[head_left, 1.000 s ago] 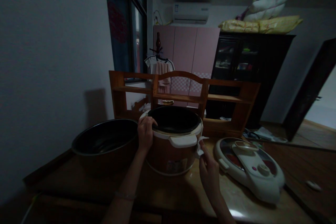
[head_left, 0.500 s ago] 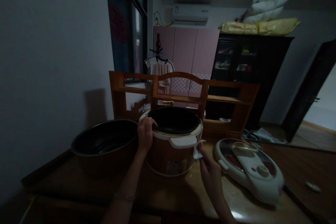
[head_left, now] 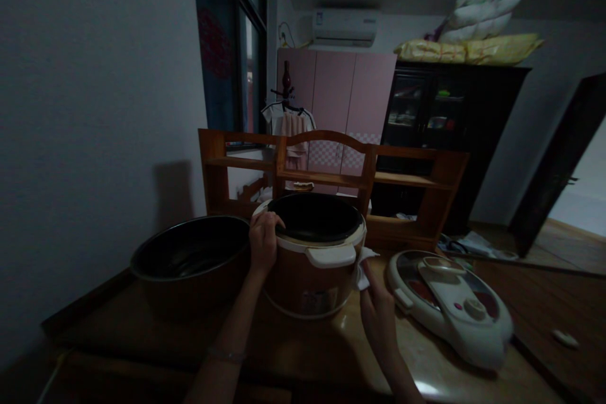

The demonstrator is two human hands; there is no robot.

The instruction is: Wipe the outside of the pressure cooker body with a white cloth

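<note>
An electric cooker (head_left: 307,284) stands without its lid on the table, brown-sided with a cream rim, a dark opening and a white handle (head_left: 331,257) facing me. My left hand (head_left: 263,243) is closed over the left of its rim, thumb toward the opening. In the fingers of my right hand (head_left: 379,309) is a white cloth or tissue (head_left: 364,268), held against or close beside the cooker's right side. To the left sits a wide dark pot (head_left: 189,290), its inside in shadow. The cream lid (head_left: 454,306), with a knob and glassy panels, lies on the right.
Behind the cooker rises a low wooden shelf rack (head_left: 326,177) along the table's back edge. A wall (head_left: 95,139) bounds the left side. Farther off are a pink wardrobe (head_left: 334,85) and a dark cabinet (head_left: 487,107). A small pale object (head_left: 565,338) lies at far right.
My right hand has shifted the white cloth slightly up and to the right, away from the front handle. My left hand keeps its hold on the rim.
</note>
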